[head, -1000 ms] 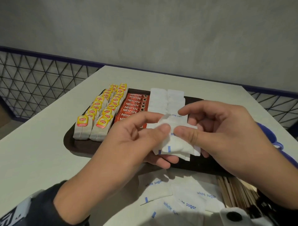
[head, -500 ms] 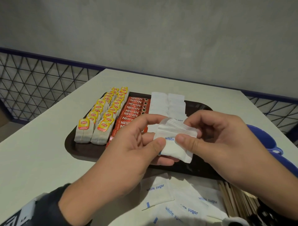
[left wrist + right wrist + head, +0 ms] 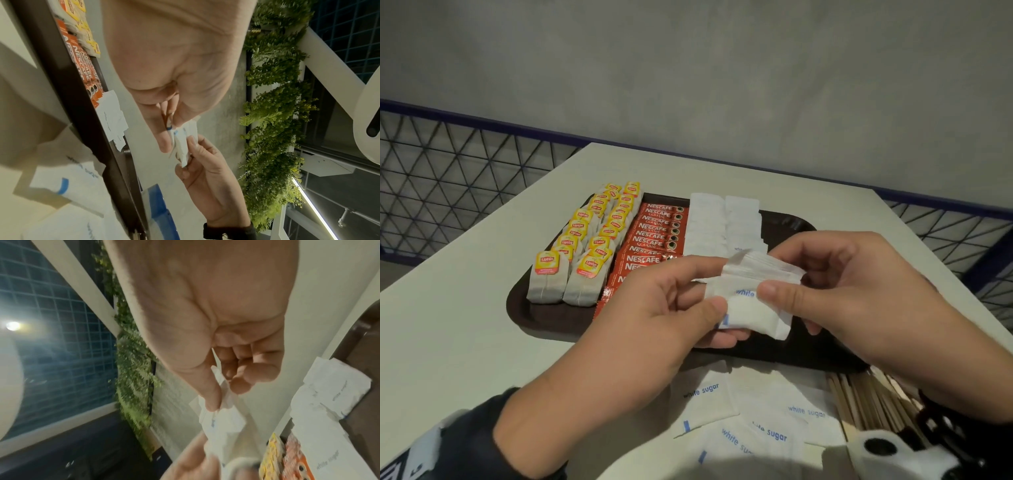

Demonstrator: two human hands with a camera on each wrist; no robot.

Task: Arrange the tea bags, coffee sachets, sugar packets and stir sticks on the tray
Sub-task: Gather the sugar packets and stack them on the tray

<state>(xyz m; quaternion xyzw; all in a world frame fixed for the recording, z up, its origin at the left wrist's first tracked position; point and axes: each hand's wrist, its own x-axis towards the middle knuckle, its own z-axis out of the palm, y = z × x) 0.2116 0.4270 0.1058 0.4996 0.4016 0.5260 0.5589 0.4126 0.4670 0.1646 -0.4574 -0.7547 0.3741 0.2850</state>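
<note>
At frame centre, left hand and right hand pinch a stack of sugar packets (loosely squared) above the tray; slack thumbs could fan it apart.

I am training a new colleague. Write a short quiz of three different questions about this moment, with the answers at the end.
1. True or false: the stir sticks already lie on the tray.
2. Multiple choice: what do the left hand and the right hand hold together? A) a tea bag B) a stack of sugar packets C) a coffee sachet
3. Fill in: on the tray, the coffee sachets lie between the tea bags and the rows of ____ packets.

Key
1. False: they lie on the table, at the tray's near edge.
2. B
3. sugar
</note>
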